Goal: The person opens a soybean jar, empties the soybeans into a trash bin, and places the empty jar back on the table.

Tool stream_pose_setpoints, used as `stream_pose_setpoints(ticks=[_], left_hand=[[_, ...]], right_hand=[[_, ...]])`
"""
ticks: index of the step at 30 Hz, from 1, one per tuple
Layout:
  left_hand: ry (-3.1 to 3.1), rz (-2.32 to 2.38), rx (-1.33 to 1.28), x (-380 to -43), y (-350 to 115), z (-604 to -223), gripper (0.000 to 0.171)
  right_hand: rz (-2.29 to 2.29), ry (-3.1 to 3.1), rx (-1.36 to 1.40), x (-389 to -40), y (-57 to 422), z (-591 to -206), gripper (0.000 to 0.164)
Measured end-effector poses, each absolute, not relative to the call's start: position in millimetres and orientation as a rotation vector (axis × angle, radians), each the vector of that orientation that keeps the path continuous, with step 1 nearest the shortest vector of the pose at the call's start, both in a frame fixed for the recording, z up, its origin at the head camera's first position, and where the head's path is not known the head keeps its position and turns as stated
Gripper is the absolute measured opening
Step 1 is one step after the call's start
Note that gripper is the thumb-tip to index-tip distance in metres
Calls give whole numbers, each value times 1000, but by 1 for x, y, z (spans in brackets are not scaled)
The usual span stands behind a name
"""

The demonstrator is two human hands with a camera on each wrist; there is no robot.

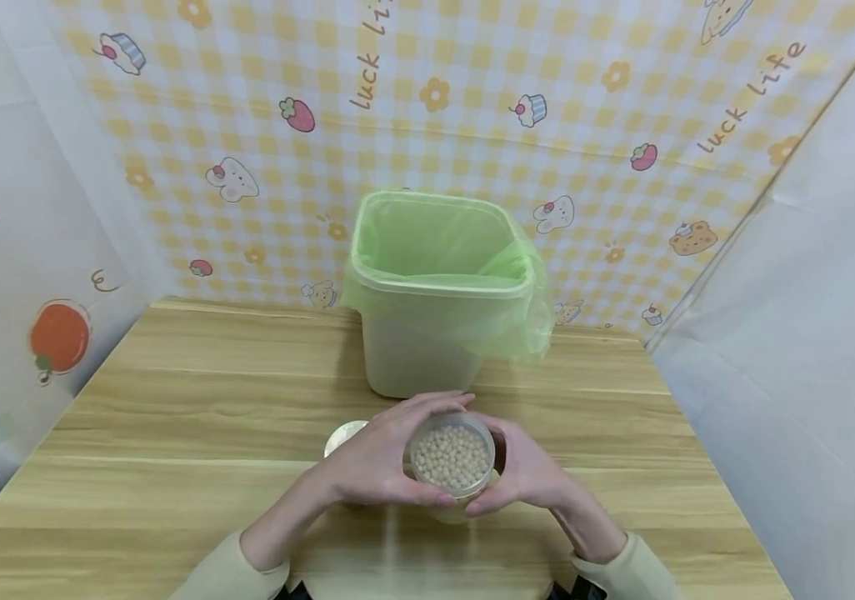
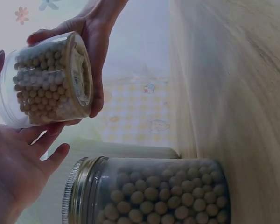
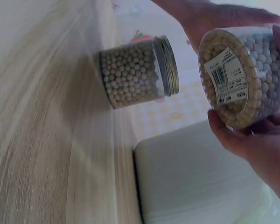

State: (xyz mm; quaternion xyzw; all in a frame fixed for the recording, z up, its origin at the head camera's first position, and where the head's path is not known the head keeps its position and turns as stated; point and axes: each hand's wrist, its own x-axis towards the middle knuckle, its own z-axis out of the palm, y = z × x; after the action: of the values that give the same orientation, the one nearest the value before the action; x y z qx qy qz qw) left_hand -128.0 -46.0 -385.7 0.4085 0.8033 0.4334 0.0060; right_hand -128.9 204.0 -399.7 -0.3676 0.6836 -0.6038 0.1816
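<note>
A clear jar of small beige balls [image 1: 452, 454] is held between both hands, raised above the table. My left hand [image 1: 371, 462] curves round its left side, and my right hand [image 1: 528, 471] grips the right. The balls show inside the round top in the head view. A barcode label [image 3: 226, 77] is on the jar's base, seen in the right wrist view. Close to the left hand stands a second jar [image 3: 130, 72] of similar balls, upright with a metal-coloured lid [image 2: 79, 191]. In the head view the left hand mostly hides it.
Behind the hands stands a pale bin [image 1: 423, 354] lined with a green bag [image 1: 435, 242], its mouth facing up. The wooden table [image 1: 172, 400] meets a yellow checked cloth [image 1: 270, 225] at the back. White sheets [image 1: 810, 333] hang at both sides.
</note>
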Motion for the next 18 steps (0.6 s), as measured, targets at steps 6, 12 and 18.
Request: stream_pose_setpoints(ticks=[6, 12, 18], left_hand=[[2628, 1415, 1262, -126, -43, -386, 95], [2733, 1549, 1129, -123, -35, -388, 98], [2739, 1649, 1006, -119, -27, -391, 102]], right_hand=[[-1727, 2178, -1025, -122, 197, -399, 88], [-1751, 2620, -996, -110, 184, -402, 90], [-1736, 2893, -895, -103, 175, -404, 94]])
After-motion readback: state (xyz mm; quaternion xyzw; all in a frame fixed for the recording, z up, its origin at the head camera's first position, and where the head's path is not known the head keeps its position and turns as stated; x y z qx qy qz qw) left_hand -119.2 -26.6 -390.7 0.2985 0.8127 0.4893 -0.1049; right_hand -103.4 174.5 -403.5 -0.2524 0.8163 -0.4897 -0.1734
